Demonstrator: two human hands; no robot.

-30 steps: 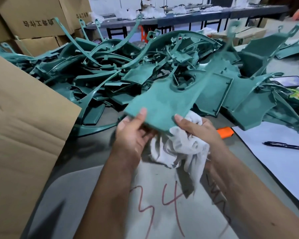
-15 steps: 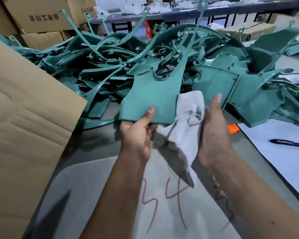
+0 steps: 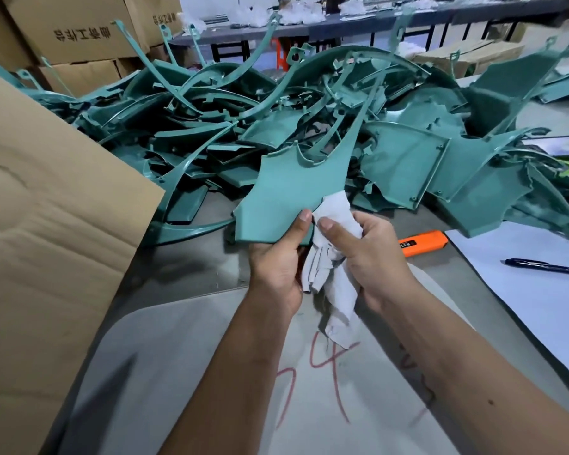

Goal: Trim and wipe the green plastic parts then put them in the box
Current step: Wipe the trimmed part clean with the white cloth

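Right hand [image 3: 372, 254] has drawn back to the part's [image 3: 293, 192] lower right corner since half a second ago, when it lay flat with the rag [image 3: 334, 274] spread on the face. Now it bunches the rag, thumb pressing it at the edge. Left hand [image 3: 276, 261] pinches the part's bottom edge, thumb on top. Part held over the counter [image 3: 184, 267], pile [image 3: 309, 119] at 12 o'clock. Wipe stroke likely finished; box flap [image 3: 46, 208] at 9 o'clock.

Cloth bunched at part's lower edge.
We note the right hand [image 3: 372, 254] now curls around the white cloth [image 3: 334, 257], down from its flat, raised pose against the green part [image 3: 286, 198].
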